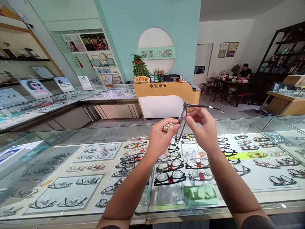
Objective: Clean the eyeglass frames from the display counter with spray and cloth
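Observation:
Both my hands are raised over a glass display counter (71, 133). My right hand (202, 128) pinches the front of a pair of dark-framed glasses (183, 117), held edge-on; one temple arm (205, 107) sticks out to the right. My left hand (160, 136) is closed around a small crumpled beige cloth (168, 127), its thumb and fingertips against the lens of the glasses.
Under the glass lie several rows of spectacle frames (170, 176) and a green cloth (201, 194). A small spray bottle (101, 149) lies on the counter at left. Behind stand a wooden cashier desk (164, 92), more showcases, and a seated person (245, 71) at a far table.

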`<action>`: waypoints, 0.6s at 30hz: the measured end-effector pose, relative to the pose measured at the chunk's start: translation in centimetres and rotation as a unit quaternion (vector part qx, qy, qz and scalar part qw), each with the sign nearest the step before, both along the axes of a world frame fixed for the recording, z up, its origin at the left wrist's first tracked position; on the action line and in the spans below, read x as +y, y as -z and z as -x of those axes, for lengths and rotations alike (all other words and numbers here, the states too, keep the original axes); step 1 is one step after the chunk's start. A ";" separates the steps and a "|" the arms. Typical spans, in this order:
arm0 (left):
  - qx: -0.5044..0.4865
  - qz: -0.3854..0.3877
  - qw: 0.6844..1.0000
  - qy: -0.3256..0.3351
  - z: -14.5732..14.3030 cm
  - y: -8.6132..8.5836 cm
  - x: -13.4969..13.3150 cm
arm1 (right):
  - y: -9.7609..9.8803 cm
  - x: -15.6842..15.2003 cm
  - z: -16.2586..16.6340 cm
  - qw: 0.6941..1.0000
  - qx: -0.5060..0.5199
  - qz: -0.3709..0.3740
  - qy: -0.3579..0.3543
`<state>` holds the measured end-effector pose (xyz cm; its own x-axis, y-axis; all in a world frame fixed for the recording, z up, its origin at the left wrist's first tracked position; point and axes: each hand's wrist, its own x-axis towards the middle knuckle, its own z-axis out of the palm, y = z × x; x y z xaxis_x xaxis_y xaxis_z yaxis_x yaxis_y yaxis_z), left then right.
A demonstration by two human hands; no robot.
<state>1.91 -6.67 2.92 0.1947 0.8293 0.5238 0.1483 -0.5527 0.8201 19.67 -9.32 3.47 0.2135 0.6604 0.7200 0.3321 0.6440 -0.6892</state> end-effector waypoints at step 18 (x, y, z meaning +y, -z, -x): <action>-0.027 -0.012 0.999 -0.021 -0.8 0.3 -0.5 | -0.2 -0.3 0.2 0.999 0.025 -0.011 -0.028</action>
<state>2.74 -7.12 2.63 0.1314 0.8229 0.5528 0.1269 -0.5670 0.8139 19.44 -9.61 3.62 0.2126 0.6565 0.7238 0.2612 0.6756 -0.6895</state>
